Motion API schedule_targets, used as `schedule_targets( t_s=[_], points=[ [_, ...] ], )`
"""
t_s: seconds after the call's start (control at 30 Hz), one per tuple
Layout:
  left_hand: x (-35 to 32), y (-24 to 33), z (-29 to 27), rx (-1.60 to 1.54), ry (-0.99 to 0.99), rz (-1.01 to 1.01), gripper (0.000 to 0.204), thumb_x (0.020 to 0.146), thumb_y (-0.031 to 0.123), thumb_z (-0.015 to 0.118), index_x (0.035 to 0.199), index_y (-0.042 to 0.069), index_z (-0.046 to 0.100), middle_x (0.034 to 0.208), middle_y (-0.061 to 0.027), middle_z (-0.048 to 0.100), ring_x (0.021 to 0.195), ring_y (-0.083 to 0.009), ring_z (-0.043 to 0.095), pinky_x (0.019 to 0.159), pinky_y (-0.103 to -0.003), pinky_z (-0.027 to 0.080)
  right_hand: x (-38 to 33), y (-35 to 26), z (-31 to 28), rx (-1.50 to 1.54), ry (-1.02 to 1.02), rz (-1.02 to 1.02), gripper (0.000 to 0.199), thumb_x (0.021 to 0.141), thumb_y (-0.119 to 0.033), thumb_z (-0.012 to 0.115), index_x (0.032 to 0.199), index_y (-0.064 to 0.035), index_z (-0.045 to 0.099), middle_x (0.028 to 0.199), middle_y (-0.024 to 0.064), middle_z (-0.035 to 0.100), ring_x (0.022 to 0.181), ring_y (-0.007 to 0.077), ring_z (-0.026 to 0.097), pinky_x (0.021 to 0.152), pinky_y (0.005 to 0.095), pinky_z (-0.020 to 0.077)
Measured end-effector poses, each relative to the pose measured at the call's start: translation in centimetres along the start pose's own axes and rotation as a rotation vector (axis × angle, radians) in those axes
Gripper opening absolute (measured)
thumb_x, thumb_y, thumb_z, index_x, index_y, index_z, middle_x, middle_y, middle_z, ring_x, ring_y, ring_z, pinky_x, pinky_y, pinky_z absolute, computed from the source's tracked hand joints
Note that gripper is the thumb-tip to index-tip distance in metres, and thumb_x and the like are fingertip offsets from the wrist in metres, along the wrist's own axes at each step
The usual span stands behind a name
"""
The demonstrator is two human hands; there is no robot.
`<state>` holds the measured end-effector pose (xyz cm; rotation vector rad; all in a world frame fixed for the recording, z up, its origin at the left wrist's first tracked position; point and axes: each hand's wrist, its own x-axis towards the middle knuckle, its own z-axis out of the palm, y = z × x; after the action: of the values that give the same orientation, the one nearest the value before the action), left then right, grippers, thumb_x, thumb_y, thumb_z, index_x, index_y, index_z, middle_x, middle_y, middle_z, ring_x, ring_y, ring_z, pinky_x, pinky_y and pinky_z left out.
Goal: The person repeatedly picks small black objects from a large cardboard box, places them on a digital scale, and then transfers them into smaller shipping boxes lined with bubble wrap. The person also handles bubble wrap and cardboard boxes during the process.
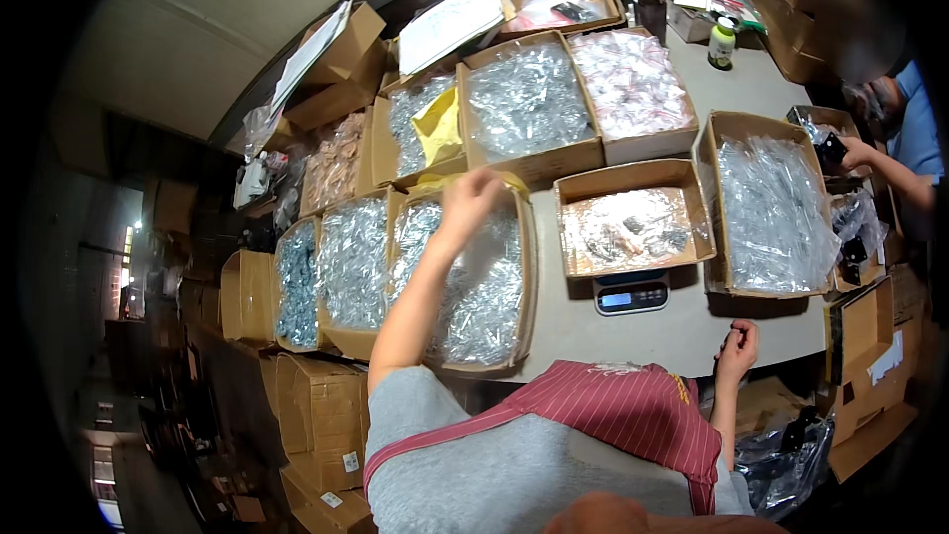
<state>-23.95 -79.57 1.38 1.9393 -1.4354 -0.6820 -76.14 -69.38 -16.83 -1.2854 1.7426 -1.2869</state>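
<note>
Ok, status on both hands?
Left hand raised over box of clear bags, grip unclear. Right hand curled at table edge. Scale between them.

Red striped apron (633, 410), grey shirt (494, 475), brown cardboard boxes (539, 163), yellow bag (438, 126)

My left hand (469, 200) blurs over the box of clear packets (481, 287); the scale (633, 295) sits half hidden under a smaller box (633, 222); its display is too small to read.
</note>
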Motion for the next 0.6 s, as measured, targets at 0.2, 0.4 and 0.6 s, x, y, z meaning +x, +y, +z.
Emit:
schedule_targets(
  t_s=[0.2, 0.4, 0.6],
  points=[
    [-3.0, -9.0, -3.6, 0.677, -0.233, 0.026, 0.074, 0.071, 0.044, 0.079, 0.133, 0.011, 0.058, 0.13, -0.018, 0.049, 0.125, -0.0372, 0.043, 0.105, -0.046, 0.039, 0.7, 1.9, 0.5, -0.296, 0.184, -0.373, 0.008, 0.089, -0.004, 0.054, 0.094, -0.0033, 0.06, 0.079, 0.0017, 0.055, 0.05, 0.0096, 0.043, 0.043, 0.0259, 0.0379],
    [-2.2, -12.1, -3.3, 0.717, -0.152, 0.024, 0.029, 0.078, 0.024, 0.066, 0.102, 0.007, 0.067, 0.101, -0.0201, 0.065, 0.095, -0.0399, 0.063, 0.083, -0.049, 0.05, -0.7, 1.7, 2.0, 0.091, 0.166, 0.151, 0.008, 0.093, -0.007, 0.053, 0.099, -0.0067, 0.059, 0.083, -0.0012, 0.056, 0.06, 0.0055, 0.047, 0.049, 0.0192, 0.0389],
    [-4.1, -13.7, -6.2, 0.514, -0.032, 0.127, 0.016, 0.082, 0.019, 0.06, 0.091, 0.007, 0.066, 0.084, -0.0194, 0.067, 0.082, -0.0402, 0.064, 0.076, -0.05, 0.05, -4.9, 2.4, 2.7, -0.316, 0.303, -0.05, 0.017, 0.091, -0.009, 0.052, 0.103, 0.0, 0.061, 0.093, 0.0081, 0.063, 0.073, 0.0178, 0.059, 0.064, 0.0298, 0.0483]
  ],
)
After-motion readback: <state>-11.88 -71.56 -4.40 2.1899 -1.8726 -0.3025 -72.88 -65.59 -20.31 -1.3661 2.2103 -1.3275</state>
